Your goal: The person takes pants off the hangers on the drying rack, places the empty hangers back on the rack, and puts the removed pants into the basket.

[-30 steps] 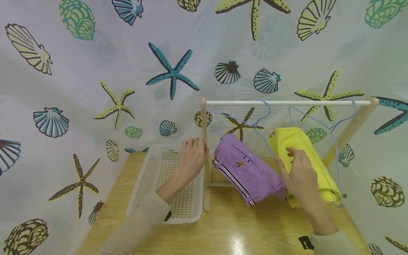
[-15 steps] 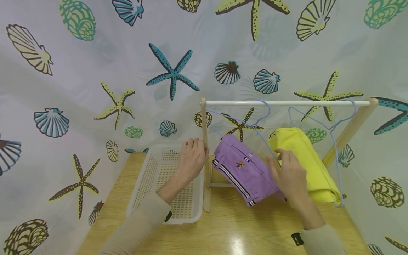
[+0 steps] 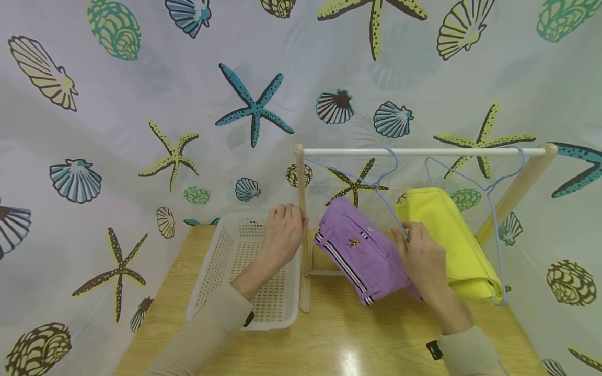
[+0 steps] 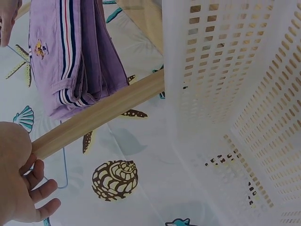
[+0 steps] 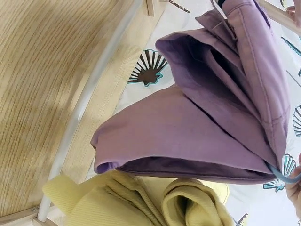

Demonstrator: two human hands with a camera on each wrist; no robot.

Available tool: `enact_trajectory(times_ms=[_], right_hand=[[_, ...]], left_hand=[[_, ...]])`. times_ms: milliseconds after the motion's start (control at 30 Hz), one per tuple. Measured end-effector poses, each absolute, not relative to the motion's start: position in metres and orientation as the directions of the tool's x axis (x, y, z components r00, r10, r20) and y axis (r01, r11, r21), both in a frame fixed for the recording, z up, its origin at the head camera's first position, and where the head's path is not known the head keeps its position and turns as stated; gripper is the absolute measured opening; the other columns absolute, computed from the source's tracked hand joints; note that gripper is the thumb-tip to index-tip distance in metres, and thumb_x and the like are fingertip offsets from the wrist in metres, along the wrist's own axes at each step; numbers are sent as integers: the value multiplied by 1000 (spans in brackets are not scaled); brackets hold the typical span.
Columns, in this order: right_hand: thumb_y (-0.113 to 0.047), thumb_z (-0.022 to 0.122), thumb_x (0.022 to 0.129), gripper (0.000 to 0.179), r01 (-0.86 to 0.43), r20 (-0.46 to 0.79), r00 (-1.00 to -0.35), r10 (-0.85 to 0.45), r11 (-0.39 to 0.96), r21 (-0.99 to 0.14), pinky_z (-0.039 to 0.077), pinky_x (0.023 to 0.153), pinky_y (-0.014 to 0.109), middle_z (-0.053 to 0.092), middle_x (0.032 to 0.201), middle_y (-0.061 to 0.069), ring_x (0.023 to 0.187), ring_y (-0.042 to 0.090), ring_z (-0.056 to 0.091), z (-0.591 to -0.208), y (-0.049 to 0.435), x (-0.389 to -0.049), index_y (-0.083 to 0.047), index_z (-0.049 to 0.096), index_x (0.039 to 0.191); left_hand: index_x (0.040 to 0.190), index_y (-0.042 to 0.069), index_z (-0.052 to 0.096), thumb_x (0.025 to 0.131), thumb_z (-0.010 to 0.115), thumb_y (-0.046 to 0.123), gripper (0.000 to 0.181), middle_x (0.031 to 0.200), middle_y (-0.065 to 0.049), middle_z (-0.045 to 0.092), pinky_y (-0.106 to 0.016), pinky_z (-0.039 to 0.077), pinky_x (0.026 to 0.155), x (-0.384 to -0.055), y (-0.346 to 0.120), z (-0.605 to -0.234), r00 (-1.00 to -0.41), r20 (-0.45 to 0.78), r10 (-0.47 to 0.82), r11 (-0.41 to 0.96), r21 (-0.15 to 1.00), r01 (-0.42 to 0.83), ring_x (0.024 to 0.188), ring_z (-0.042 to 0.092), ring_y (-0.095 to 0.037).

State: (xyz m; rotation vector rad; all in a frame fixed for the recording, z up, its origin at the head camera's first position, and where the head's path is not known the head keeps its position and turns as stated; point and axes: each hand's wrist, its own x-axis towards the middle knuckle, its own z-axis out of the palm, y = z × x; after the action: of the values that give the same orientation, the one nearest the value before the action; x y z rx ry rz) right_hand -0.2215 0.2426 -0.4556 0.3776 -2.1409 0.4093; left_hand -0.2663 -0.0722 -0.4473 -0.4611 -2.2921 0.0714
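Observation:
Purple pants (image 3: 359, 250) with a striped waistband hang tilted, folded over a blue hanger (image 3: 386, 201) on the rack's white rail (image 3: 338, 152). My right hand (image 3: 425, 258) pinches the hanger's sloping right side, just above the pants. In the right wrist view, the end of that blue hanger (image 5: 282, 176) shows beside the fingertips at the right edge. My left hand (image 3: 284, 232) grips the wooden post (image 3: 302, 188) at the rack's left end. In the left wrist view, the left hand's fingers (image 4: 44, 190) curl past the post.
Right of the pants, a yellow garment (image 3: 451, 240) hangs on another blue hanger (image 3: 500, 250). A white perforated basket (image 3: 207, 277) stands left of the rack on the wooden table (image 3: 338, 334). A curtain (image 3: 188, 83) printed with shells and starfish surrounds the table.
My right hand has moved left from in front of the yellow garment and now pinches the blue hanger. The purple pants have shifted slightly. The left hand stays on the post.

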Motion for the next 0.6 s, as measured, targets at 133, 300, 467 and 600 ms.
enact_trajectory(times_ms=[133, 300, 467, 600], right_hand=[[-21, 70, 102, 30, -434, 843, -520, -136, 892, -123, 46, 39, 41, 66, 77, 21, 51, 29, 60, -457, 243, -221, 9, 63, 102], [-37, 47, 113, 49, -431, 867, -467, -173, 901, -52, 37, 35, 35, 65, 70, 18, 43, 22, 50, -459, 243, -221, 8, 63, 99], [-38, 45, 114, 53, -403, 884, -439, -162, 915, -32, 32, 34, 35, 63, 62, 16, 40, 21, 45, -460, 242, -219, 7, 66, 95], [-37, 46, 113, 52, -405, 900, -413, -137, 913, -47, 31, 34, 38, 62, 60, 14, 39, 24, 47, -458, 242, -218, 5, 66, 91]], left_hand=[[89, 10, 55, 101, 70, 33, 30, 79, -4, 59, -35, 46, 73, -266, -72, -447, -624, 700, 347, 933, -193, 302, 77, 57, -23], [88, 10, 55, 98, 74, 33, 32, 78, -4, 59, -35, 46, 71, -266, -71, -447, -611, 714, 342, 935, -193, 297, 76, 57, -23], [88, 10, 55, 100, 72, 32, 30, 78, -3, 59, -35, 47, 72, -266, -71, -447, -613, 712, 342, 935, -195, 295, 76, 57, -23], [88, 10, 55, 102, 68, 31, 29, 78, -4, 59, -35, 47, 74, -266, -71, -446, -626, 700, 342, 935, -188, 300, 77, 57, -23]])
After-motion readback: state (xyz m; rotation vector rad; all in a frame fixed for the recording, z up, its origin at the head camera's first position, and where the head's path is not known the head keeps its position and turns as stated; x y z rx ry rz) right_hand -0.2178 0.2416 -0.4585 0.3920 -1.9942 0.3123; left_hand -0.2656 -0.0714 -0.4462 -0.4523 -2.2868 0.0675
